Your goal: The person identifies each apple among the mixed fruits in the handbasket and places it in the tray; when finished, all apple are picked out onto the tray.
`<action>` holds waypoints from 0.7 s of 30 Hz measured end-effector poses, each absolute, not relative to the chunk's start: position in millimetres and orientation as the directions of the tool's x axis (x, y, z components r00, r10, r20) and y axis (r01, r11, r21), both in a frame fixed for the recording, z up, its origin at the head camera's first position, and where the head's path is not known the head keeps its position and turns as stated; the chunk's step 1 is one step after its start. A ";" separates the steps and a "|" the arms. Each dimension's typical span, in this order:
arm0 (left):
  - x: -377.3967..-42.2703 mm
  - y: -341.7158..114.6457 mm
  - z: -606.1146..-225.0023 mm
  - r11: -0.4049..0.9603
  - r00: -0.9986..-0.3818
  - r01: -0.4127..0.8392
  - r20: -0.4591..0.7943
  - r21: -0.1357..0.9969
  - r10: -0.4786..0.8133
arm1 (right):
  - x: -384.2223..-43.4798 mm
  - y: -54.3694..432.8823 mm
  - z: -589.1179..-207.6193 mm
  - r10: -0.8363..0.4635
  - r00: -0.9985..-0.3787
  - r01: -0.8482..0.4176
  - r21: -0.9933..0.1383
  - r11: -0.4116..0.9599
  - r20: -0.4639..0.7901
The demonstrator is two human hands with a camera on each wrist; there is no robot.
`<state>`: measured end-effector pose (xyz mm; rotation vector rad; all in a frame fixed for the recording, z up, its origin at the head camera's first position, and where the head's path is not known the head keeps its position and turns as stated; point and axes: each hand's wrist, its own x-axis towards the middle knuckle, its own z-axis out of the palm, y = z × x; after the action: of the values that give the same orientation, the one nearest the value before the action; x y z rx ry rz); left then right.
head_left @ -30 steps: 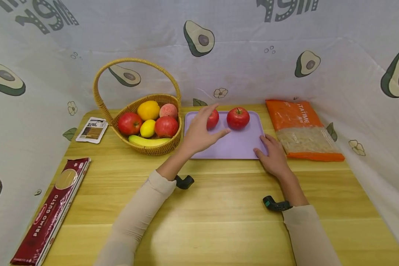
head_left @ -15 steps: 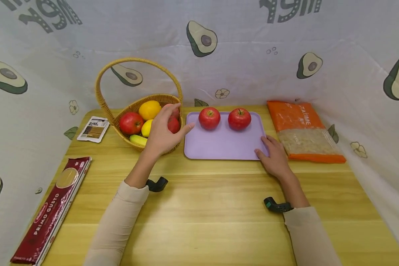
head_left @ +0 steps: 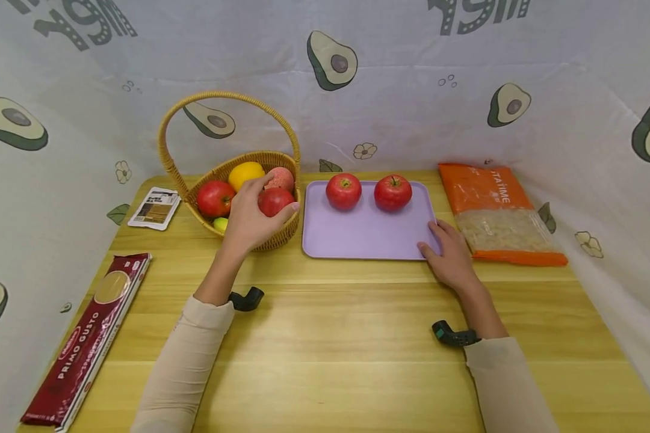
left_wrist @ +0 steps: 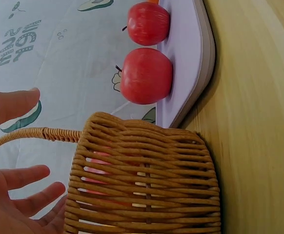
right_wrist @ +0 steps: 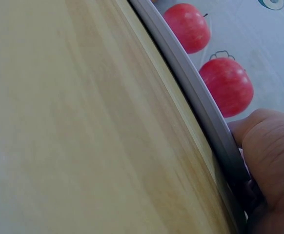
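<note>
My left hand (head_left: 249, 219) is over the front right of a wicker basket (head_left: 273, 240), thumb and fingers spread around a red apple (head_left: 274, 202) among the fruit. In the left wrist view the fingers (left_wrist: 27, 178) hang apart above the basket's rim; whether any touches the apple is hidden. My right hand (head_left: 449, 255) grips the lower right edge of a lilac tray (head_left: 368, 237), the thumb over its rim. Two red apples (head_left: 343, 192) (head_left: 392, 193) sit side by side near the tray's back edge.
The basket also has another red apple (head_left: 215, 198), a yellow fruit (head_left: 246, 174) and a pink fruit (head_left: 281, 179), under a tall handle (head_left: 227, 94). An orange bag (head_left: 501, 213) lies right of the tray. Spaghetti (head_left: 89, 340) and a small white packet (head_left: 154, 208) lie at left.
My left hand has moved left from over the tray to the basket and come down around the red apple there. The right hand has stayed at the tray's edge.
</note>
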<state>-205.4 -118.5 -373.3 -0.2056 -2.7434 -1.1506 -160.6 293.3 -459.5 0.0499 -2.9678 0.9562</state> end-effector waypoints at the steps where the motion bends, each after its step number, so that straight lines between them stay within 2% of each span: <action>1: -206.1 -118.9 -373.4 0.701 -0.979 0.181 0.196 0.690 0.061 | -160.6 293.2 -459.2 -0.023 -0.999 -0.038 -0.583 0.812 0.032; 21: -219.6 -118.1 -376.3 0.829 -0.998 0.015 0.065 0.559 -0.026 | -161.9 295.8 -463.8 -0.014 -1.000 -0.024 -0.593 0.805 0.021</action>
<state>-219.6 -118.1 -376.3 0.0088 -2.9375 -0.8977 -161.9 295.8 -463.8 0.0316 -2.9690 0.9768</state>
